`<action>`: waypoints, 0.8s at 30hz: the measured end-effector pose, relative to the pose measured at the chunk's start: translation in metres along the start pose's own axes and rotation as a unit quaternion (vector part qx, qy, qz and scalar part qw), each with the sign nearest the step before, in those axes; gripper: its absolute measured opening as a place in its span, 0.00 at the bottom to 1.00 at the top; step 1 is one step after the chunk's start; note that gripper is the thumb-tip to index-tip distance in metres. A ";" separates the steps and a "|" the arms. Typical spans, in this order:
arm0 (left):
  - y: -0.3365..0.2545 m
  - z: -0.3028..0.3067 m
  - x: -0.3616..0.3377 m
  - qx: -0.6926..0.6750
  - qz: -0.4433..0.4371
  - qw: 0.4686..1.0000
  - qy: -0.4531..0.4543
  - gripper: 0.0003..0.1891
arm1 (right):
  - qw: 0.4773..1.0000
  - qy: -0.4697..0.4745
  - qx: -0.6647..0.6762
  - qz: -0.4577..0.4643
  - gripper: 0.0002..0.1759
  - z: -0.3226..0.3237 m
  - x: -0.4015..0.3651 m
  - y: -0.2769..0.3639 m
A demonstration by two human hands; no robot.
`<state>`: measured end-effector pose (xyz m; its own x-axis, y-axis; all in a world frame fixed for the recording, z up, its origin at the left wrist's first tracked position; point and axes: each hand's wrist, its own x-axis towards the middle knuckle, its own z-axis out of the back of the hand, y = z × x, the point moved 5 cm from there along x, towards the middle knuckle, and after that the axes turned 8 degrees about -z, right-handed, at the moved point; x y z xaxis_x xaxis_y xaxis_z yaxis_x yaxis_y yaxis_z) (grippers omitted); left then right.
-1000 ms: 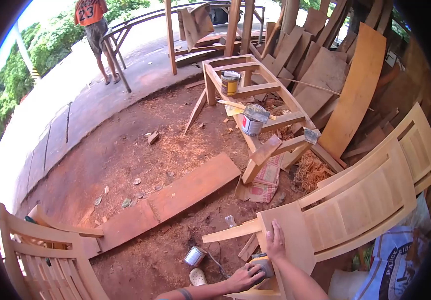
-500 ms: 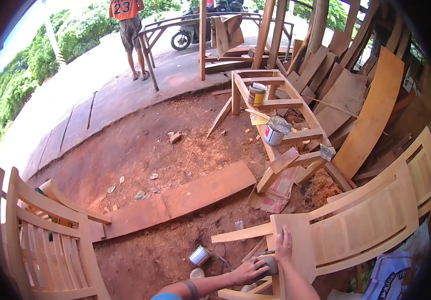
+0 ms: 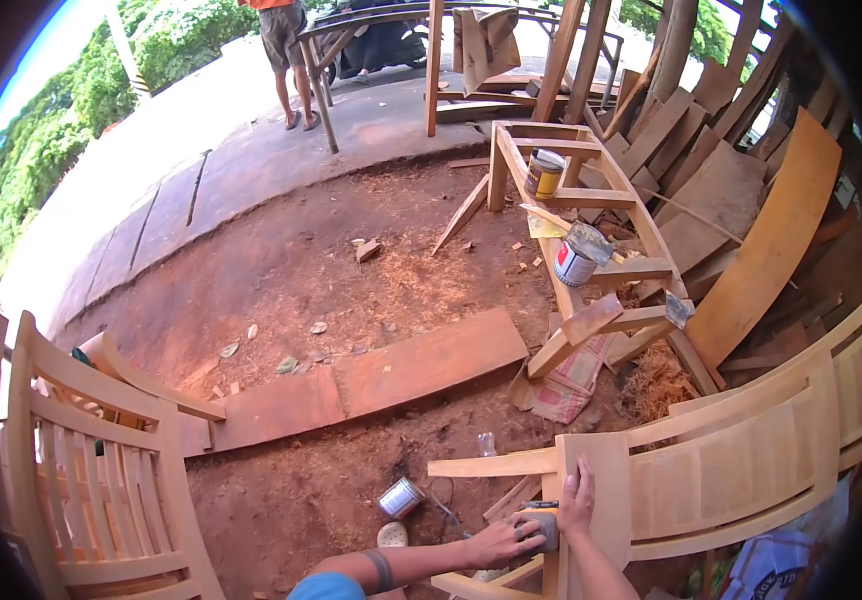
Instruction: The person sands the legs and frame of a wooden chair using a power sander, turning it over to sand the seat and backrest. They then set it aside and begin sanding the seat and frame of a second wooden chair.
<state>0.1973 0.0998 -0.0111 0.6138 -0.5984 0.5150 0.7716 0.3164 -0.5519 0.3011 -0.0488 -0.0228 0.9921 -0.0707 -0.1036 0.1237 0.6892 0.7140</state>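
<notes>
A pale wooden chair [image 3: 691, 490] lies on its side or back at the lower right, its slatted backrest pointing right. My left hand [image 3: 506, 541] is wrapped over a grey and yellow power sander [image 3: 547, 528], which rests against the chair's seat edge. Its underside is hidden. My right hand [image 3: 578, 498] lies with fingers extended on the flat seat board [image 3: 606, 490], just right of the sander. A pale chair leg [image 3: 491, 466] sticks out leftward above my left hand.
A label-wrapped can [image 3: 401, 497] lies on the dirt floor. Left stands another slatted chair [image 3: 101, 480]; a long plank [image 3: 421, 365] lies beyond. Open cans [image 3: 575, 262] sit on a wooden frame [image 3: 606, 200]. Boards lean at right. A person [image 3: 286, 60] stands on the pavement.
The view has shifted, so the surroundings sit a little higher and further right. Both hands stay at the chair, the left still on the sander. The motorbike beyond the rail has moved right.
</notes>
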 end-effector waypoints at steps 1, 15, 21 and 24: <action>0.004 0.009 0.005 -0.002 0.010 1.000 0.013 0.22 | 1.000 0.000 0.002 0.001 0.26 0.000 0.000 0.001; -0.033 -0.040 -0.023 -0.026 -0.059 0.998 -0.013 0.25 | 1.000 -0.008 -0.021 0.017 0.27 0.000 0.000 0.005; 0.002 -0.021 -0.012 -0.038 -0.002 0.999 0.024 0.23 | 1.000 -0.004 -0.014 0.018 0.27 -0.001 0.002 0.002; 0.014 -0.001 -0.001 -0.038 0.004 0.999 0.031 0.23 | 1.000 -0.002 -0.012 0.013 0.27 0.000 0.001 0.003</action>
<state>0.2069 0.1041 -0.0204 0.6069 -0.6415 0.4692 0.7501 0.2670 -0.6050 0.3026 -0.0465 -0.0204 0.9950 -0.0558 -0.0823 0.0976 0.7084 0.6990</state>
